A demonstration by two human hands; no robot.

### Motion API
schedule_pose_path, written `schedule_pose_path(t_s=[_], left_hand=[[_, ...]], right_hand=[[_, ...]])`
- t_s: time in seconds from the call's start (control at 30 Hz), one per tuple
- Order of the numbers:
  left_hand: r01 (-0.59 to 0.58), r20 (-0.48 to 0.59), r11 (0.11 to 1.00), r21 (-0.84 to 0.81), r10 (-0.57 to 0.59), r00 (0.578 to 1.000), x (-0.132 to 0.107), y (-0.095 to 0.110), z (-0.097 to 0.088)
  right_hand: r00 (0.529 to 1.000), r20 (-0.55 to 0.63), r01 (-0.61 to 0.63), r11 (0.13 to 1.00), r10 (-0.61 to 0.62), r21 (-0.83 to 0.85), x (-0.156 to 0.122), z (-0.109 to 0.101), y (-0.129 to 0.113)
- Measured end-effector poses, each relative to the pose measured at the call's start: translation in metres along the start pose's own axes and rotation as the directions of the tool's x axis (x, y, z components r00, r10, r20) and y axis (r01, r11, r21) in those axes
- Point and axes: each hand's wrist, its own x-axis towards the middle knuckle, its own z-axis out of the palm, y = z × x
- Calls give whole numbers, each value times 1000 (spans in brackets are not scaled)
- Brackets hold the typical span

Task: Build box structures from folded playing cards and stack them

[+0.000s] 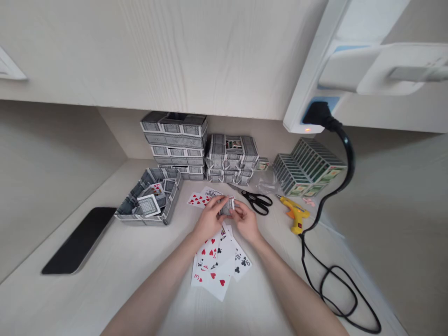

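On my feed, a black smartphone point(79, 240) lies toward the left of the pale desk point(87, 298). At the far edge stand stacked boxes built from grey-backed cards point(174, 144), with a lower stack point(231, 158) just right of them. Further right I can see a stepped row of green-backed card packs point(308, 167), a clear plastic bag point(262, 182) touching black-handled scissors point(257, 201), and a yellow hot glue gun point(296, 213). A black cord point(352, 154) loops near the gun, running up to a white power socket point(297, 122) with an orange light.

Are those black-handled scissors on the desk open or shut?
Shut: the black-handled scissors have their blades closed together in one narrow point.
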Motion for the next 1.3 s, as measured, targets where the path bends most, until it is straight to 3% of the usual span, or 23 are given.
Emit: schedule_pose_path(t_s=[0.17, 0.4, 0.5, 0.6, 0.7, 0.8, 0.97, 1.07, 1.17, 1.3], left_hand=[[-54, 53, 998, 46, 51, 997, -1, 0, 0], [-113, 126, 993, -42, 118, 985, -2, 14, -2], [-27, 75, 993, -114, 36, 997, 0, 19, -4], [130, 18, 983, -126, -129, 991, 2, 19, -3], [194, 38, 980, -45, -192, 981, 1, 16, 0], [165, 32, 985, 46, -167, 985, -1, 16, 3], [95, 23, 981, 169, -100, 995, -2, 17, 3], [91, 20, 978, 188, -96, 995, -2, 19, 1], [124, -9, 989, 84, -124, 992, -1, 21, -1], [219, -157, 957, -192, -250, 955, 0, 17, -11]], right_hand=[[999, 40, 17, 998, -14, -60, -1, 0, 0], [997, -52, 43, 984, -52, -174, 1, -3, -5], [998, -61, 11, 995, -17, -103, 1, -2, -8], [994, -65, -87, 995, 84, -39, -1, 1, -10], [989, -63, -139, 984, 132, -112, -4, 3, -11], [994, -88, -90, 973, 72, -214, -6, 3, -10], [988, -88, 94, 941, -129, -326, -4, 1, -10], [986, -87, 105, 933, -143, -344, -5, 0, -10], [991, -106, 40, 948, -78, -317, -6, -1, -10], [988, -134, 21, 925, -78, -380, -5, -5, -11]])
